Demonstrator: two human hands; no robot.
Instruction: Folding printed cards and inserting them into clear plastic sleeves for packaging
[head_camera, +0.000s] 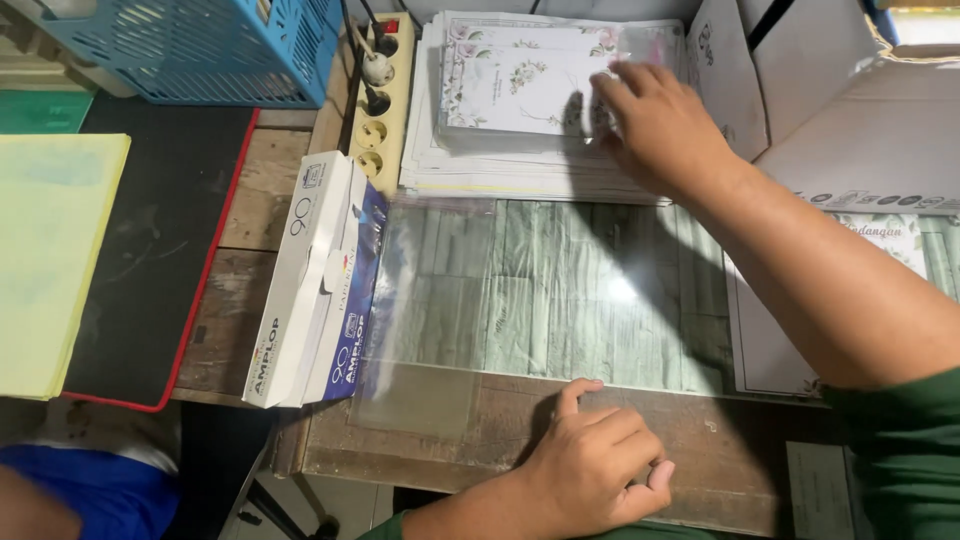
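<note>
My right hand (655, 125) reaches to the back of the table and rests its fingers on the top card of a stack of floral-printed cards in clear sleeves (520, 95). My left hand (590, 465) lies near the table's front edge, fingers curled, thumb pressing the lower edge of a clear plastic sleeve (520, 290) that lies flat on the green wood-pattern surface. The sleeve looks empty.
A white and blue envelope box (315, 285) lies left of the sleeve. Behind it a power strip (378, 95) with plugs, and a blue plastic basket (200, 45). Cardboard boxes (850, 90) stand at right. A black mat (150, 240) and yellow paper (50, 260) lie at left.
</note>
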